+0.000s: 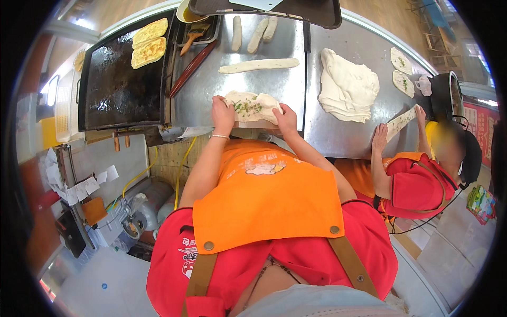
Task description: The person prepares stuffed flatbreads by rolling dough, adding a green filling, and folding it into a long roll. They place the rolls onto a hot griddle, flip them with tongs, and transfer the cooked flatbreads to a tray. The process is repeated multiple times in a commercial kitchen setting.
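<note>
Between my hands a flattened sheet of dough (253, 105) spans the front of the steel worktop, with chopped green onion scattered on its middle. My left hand (223, 115) grips its left end, and my right hand (286, 119) pinches the right end. Beyond it a long dough roll (259, 66) lies crosswise on the metal. Farther back rest three shorter dough rolls, among them a left one (237, 33) standing apart and a middle one (257, 35) touching its neighbour.
At left is a black griddle (119, 87) bearing two browned flatbreads (148, 52). A dark red rolling pin (193, 69) and a brush (192, 39) lie beside it. Rightward sits a large dough mass (347, 87). A co-worker's hands (380, 138) hold a dough strip (401, 123). A dark tray (269, 10) overhangs the back.
</note>
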The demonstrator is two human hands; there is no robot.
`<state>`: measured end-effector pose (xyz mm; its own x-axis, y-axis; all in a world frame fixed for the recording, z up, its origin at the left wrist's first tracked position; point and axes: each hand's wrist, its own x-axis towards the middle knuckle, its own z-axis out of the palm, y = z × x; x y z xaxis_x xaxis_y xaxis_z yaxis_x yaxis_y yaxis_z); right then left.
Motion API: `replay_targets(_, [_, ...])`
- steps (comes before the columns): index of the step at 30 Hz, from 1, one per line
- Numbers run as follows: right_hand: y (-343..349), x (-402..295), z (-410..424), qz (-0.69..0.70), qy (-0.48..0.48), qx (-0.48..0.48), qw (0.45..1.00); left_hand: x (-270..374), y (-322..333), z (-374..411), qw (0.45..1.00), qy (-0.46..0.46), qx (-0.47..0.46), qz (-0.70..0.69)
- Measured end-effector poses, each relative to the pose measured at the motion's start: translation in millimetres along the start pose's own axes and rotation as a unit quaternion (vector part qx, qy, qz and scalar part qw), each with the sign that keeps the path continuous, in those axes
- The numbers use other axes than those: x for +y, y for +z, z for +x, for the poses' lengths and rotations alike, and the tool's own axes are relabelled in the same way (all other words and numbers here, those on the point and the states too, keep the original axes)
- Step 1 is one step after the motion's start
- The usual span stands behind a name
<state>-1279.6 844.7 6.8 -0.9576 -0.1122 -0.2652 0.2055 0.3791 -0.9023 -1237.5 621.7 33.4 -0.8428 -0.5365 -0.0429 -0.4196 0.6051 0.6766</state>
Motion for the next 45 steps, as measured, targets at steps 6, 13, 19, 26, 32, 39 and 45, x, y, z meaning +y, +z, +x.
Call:
replay_targets(6, [3, -27, -9, -0.195, -0.231, 0.046, 0.952, 24, -8, -42, 0.884, 0.444, -0.14, 0.051])
replay_targets(13, [-21, -89, -20, -0.244, -0.382, -0.071, 0.888, 26, -11, -27, 0.945, 0.311, -0.074, 0.072])
replay_targets(19, [23, -83, 1, 0.236, -0.136, -0.037, 0.962, 20, 16, -29, 0.966, 0.134, -0.106, -0.197])
replay_targets(26, [-7, -64, 45, 0.633, 0.247, -0.031, 0.733, 30, -18, -19, 0.513, -0.339, -0.018, -0.788])
replay_targets(32, [-49, -20, 73, 0.661, 0.269, 0.034, 0.7, -41, -73, -8, 0.479, -0.299, 0.076, -0.822])
replay_targets(39, [-110, -29, 122, 0.506, 0.211, 0.0, 0.836, -166, -165, -64, 0.553, -0.254, 0.153, -0.778])
replay_targets(45, [-104, -3, 142, 0.029, 0.093, -0.047, 0.994, -131, -176, -86, 0.612, -0.296, 0.176, -0.712])
